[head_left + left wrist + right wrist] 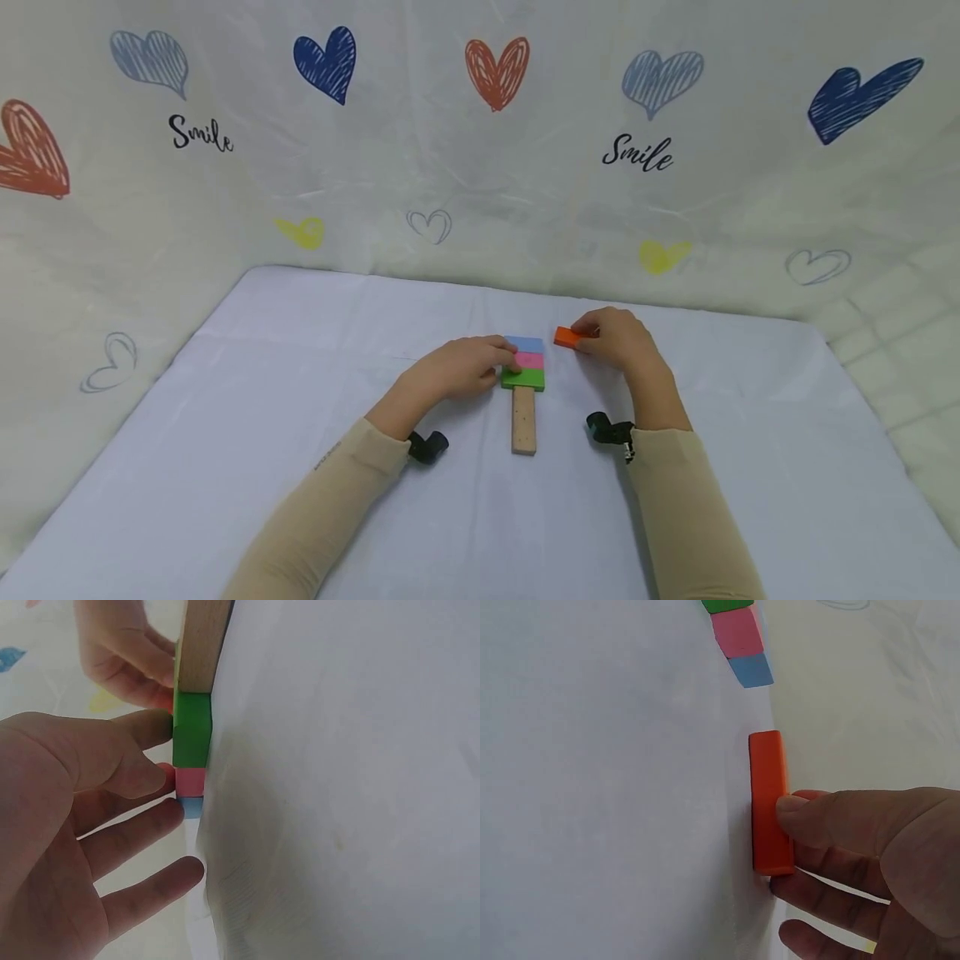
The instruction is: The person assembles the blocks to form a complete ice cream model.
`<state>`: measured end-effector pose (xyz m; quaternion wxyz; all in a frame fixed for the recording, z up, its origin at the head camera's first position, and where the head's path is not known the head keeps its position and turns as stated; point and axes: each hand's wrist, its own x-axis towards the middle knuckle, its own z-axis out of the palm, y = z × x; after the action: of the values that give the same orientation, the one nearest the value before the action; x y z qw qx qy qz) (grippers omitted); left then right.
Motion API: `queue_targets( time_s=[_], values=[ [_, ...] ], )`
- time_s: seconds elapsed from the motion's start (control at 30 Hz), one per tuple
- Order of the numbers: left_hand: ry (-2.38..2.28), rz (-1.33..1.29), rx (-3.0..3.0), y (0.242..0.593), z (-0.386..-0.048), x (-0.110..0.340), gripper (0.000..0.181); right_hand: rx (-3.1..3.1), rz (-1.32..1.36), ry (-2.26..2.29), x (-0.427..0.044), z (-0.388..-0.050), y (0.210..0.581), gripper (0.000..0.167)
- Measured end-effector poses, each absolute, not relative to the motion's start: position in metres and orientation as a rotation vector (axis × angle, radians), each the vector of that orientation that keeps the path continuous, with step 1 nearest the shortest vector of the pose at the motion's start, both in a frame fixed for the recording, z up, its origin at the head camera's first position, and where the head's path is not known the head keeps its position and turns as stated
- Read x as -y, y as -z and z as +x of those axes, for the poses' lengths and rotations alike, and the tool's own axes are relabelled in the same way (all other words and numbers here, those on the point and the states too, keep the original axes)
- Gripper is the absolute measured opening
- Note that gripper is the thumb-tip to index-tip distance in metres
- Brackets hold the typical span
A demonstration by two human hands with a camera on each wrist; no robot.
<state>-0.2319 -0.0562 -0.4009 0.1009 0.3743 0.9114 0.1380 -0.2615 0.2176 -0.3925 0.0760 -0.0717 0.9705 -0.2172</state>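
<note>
My right hand (617, 337) pinches an orange block (769, 802) between thumb and fingers, just above or on the white tabletop. To its left a blue block (529, 343), a pink block (532, 360) and a green block (525, 379) lie edge to edge in a stack. Below the green one a bare wooden plank (523, 421) points toward me. With extended fingers my left hand (468, 367) touches the tops and left ends of the coloured blocks. In the left wrist view its fingertips (169, 814) meet the row's side. The orange block is apart from the row.
A white cloth covers the table (300, 375), whose far edge meets a pale curtain (420, 150) printed with hearts and words. Each wrist wears a small black camera, the left one (429, 447) beside the sleeve and the right one (609, 429) near the plank.
</note>
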Motion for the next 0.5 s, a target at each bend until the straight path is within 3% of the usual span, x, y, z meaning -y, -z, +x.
queue_targets(
  time_s=[0.5],
  values=[
    [-0.409,1.100,-2.686,0.398,-0.230,0.058,0.039,-2.947,-0.245,0.609,-0.204,-0.263,0.396,0.029]
  ],
)
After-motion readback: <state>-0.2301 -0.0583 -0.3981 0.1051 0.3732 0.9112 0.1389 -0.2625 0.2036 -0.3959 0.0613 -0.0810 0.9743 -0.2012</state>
